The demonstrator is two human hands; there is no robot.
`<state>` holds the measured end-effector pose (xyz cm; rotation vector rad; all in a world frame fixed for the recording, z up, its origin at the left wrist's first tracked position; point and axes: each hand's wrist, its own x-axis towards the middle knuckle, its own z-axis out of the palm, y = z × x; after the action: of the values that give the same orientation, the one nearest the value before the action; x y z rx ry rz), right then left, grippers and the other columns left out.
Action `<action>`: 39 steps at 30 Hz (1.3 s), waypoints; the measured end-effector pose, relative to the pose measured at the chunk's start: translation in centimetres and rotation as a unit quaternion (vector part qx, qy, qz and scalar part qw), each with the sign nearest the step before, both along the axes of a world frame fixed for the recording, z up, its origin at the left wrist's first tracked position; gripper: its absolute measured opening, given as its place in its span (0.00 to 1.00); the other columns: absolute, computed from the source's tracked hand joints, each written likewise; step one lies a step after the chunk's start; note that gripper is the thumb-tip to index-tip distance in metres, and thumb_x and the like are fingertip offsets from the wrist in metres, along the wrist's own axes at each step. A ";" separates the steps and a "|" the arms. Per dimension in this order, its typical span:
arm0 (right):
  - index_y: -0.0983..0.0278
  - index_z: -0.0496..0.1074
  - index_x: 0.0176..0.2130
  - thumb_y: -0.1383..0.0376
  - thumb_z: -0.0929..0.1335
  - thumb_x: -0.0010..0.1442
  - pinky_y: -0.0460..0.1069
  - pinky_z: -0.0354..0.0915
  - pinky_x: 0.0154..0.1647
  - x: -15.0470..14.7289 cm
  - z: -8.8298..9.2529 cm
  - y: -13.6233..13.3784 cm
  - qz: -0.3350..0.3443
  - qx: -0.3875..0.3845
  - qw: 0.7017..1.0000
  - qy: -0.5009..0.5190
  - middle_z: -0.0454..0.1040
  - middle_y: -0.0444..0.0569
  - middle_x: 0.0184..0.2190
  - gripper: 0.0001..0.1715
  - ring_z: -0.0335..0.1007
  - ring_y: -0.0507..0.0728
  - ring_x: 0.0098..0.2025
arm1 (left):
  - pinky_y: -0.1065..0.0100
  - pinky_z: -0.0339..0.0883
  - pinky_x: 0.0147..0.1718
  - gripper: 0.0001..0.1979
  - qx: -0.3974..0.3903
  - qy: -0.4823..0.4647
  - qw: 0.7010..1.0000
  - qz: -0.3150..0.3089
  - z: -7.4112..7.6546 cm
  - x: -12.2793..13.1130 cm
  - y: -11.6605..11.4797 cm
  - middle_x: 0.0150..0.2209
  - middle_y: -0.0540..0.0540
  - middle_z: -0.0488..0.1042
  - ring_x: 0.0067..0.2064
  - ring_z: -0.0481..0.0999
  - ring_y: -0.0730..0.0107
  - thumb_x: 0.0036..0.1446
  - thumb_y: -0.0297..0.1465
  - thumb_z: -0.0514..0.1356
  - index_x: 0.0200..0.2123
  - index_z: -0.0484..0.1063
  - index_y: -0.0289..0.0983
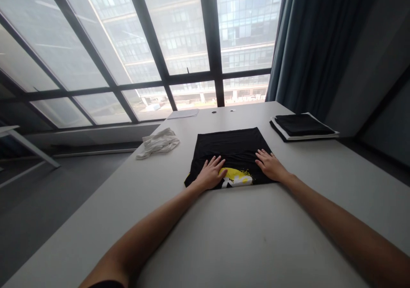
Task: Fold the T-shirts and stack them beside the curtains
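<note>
A black cloth (229,145), seemingly a folded garment, lies on the white table (221,228) in front of me. Near its close edge shows a yellow and white print (235,177). My left hand (211,173) rests flat on the cloth's near left part, fingers spread, beside the print. On the near right part lies my right hand (270,165), palm down with its fingers apart. Neither hand grips anything. Slight wrinkles run across the cloth between the hands.
A crumpled white cloth (158,143) lies to the left. At the right sits a stack of folded black and white cloths (303,126). Some white paper (183,113) is at the table's far edge, before the windows. A blue curtain (307,45) hangs at the right.
</note>
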<state>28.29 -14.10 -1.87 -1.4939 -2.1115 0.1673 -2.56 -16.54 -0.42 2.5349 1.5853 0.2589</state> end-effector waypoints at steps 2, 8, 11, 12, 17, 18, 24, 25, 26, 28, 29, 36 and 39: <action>0.67 0.73 0.57 0.57 0.57 0.68 0.62 0.57 0.66 1.2 0.2 0.4 -0.030 0.032 0.995 0.090 0.70 0.61 0.62 0.28 0.62 0.65 0.66 | 0.43 0.43 0.68 0.29 0.012 -0.031 0.999 -0.002 0.3 -0.3 -0.2 0.72 0.42 0.52 0.74 0.46 0.51 0.71 0.46 0.46 0.69 0.59 0.41; 0.66 0.78 0.38 0.55 0.63 0.60 0.53 0.69 0.42 6.7 2.9 -0.5 -0.107 0.018 0.972 0.210 0.81 0.55 0.36 0.20 0.76 0.61 0.38 | 0.57 0.64 0.59 0.21 0.124 -0.139 0.982 0.013 2.8 -4.2 -2.2 0.57 0.40 0.72 0.58 0.72 0.57 0.68 0.40 0.52 0.58 0.70 0.38; 0.65 0.77 0.30 0.53 0.65 0.58 0.50 0.65 0.35 9.1 3.1 -2.8 -0.068 -0.077 0.983 0.153 0.78 0.49 0.26 0.20 0.72 0.58 0.31 | 0.61 0.69 0.44 0.15 0.108 -0.132 0.982 0.084 3.5 -7.5 -4.2 0.41 0.43 0.76 0.42 0.77 0.60 0.65 0.40 0.53 0.44 0.73 0.38; 0.64 0.76 0.28 0.52 0.65 0.58 0.50 0.63 0.33 9.6 3.0 -3.6 -0.048 -0.105 0.985 0.132 0.77 0.48 0.24 0.20 0.71 0.57 0.29 | 0.63 0.68 0.40 0.14 0.095 -0.122 0.983 0.103 3.5 -8.5 -4.9 0.36 0.45 0.76 0.37 0.76 0.61 0.65 0.42 0.53 0.39 0.72 0.38; 0.63 0.78 0.30 0.52 0.70 0.53 0.48 0.62 0.31 10.0 2.9 -6.4 0.030 -0.203 0.976 0.074 0.78 0.47 0.27 0.17 0.71 0.56 0.30 | 0.67 0.60 0.29 0.22 0.003 -0.081 0.984 0.160 3.2 -11.6 -7.5 0.25 0.50 0.74 0.28 0.71 0.64 0.63 0.50 0.52 0.29 0.70 0.40; 0.63 0.78 0.30 0.52 0.70 0.53 0.48 0.62 0.32 9.8 3.0 -6.5 0.028 -0.201 0.976 0.072 0.78 0.47 0.28 0.16 0.71 0.56 0.31 | 0.67 0.60 0.29 0.22 -0.020 -0.081 0.983 0.161 3.2 -11.8 -7.7 0.26 0.49 0.75 0.28 0.72 0.64 0.62 0.51 0.53 0.29 0.72 0.40; 0.64 0.78 0.31 0.49 0.70 0.54 0.49 0.63 0.33 9.9 2.9 -6.6 0.036 -0.212 0.974 0.071 0.78 0.48 0.28 0.21 0.72 0.57 0.31 | 0.68 0.62 0.32 0.16 -0.108 -0.107 0.976 0.158 4.1 -12.7 -8.2 0.30 0.49 0.79 0.32 0.75 0.63 0.52 0.46 0.63 0.32 0.80 0.40; 0.64 0.78 0.31 0.48 0.70 0.54 0.49 0.64 0.33 10.0 2.9 -6.7 0.037 -0.217 0.973 0.068 0.78 0.48 0.28 0.21 0.72 0.57 0.31 | 0.68 0.62 0.32 0.15 -0.113 -0.110 0.974 0.162 4.2 -12.8 -8.2 0.30 0.49 0.78 0.32 0.75 0.63 0.51 0.46 0.63 0.32 0.80 0.40; 0.64 0.79 0.32 0.48 0.70 0.54 0.49 0.64 0.33 10.1 3.0 -6.7 0.038 -0.221 0.972 0.065 0.78 0.49 0.29 0.21 0.72 0.58 0.32 | 0.68 0.62 0.32 0.15 -0.115 -0.114 0.973 0.165 4.2 -12.8 -8.3 0.30 0.48 0.78 0.32 0.74 0.63 0.51 0.45 0.64 0.32 0.81 0.40; 0.63 0.79 0.32 0.48 0.70 0.54 0.49 0.64 0.33 10.1 3.1 -6.9 0.036 -0.230 0.971 0.056 0.79 0.49 0.29 0.21 0.72 0.58 0.32 | 0.68 0.62 0.31 0.15 -0.110 -0.123 0.972 0.166 4.1 -12.8 -8.3 0.30 0.49 0.78 0.32 0.74 0.64 0.50 0.44 0.64 0.33 0.82 0.40; 0.63 0.79 0.32 0.48 0.70 0.55 0.49 0.64 0.32 10.2 3.2 -7.0 0.036 -0.235 0.970 0.053 0.78 0.49 0.29 0.21 0.72 0.58 0.31 | 0.68 0.62 0.31 0.14 -0.105 -0.127 0.972 0.167 4.0 -12.8 -8.3 0.30 0.49 0.78 0.31 0.74 0.64 0.50 0.44 0.64 0.32 0.81 0.39; 0.63 0.78 0.32 0.47 0.71 0.54 0.50 0.64 0.30 10.2 3.0 -7.0 0.036 -0.235 0.970 0.046 0.78 0.49 0.28 0.22 0.71 0.58 0.30 | 0.69 0.63 0.31 0.15 -0.075 -0.147 0.975 0.151 3.4 -12.5 -8.4 0.30 0.49 0.78 0.31 0.74 0.66 0.50 0.45 0.65 0.32 0.80 0.40; 0.63 0.78 0.31 0.46 0.71 0.54 0.50 0.65 0.30 10.2 3.0 -6.9 0.039 -0.231 0.970 0.058 0.78 0.50 0.28 0.22 0.71 0.58 0.30 | 0.68 0.65 0.32 0.14 -0.066 -0.146 0.976 0.148 3.4 -12.3 -8.5 0.31 0.49 0.79 0.32 0.74 0.65 0.52 0.44 0.64 0.33 0.81 0.40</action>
<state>38.49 -21.01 1.12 -1.6044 -2.1270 0.8048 -14.90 -25.01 3.00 2.0446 1.7847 0.5140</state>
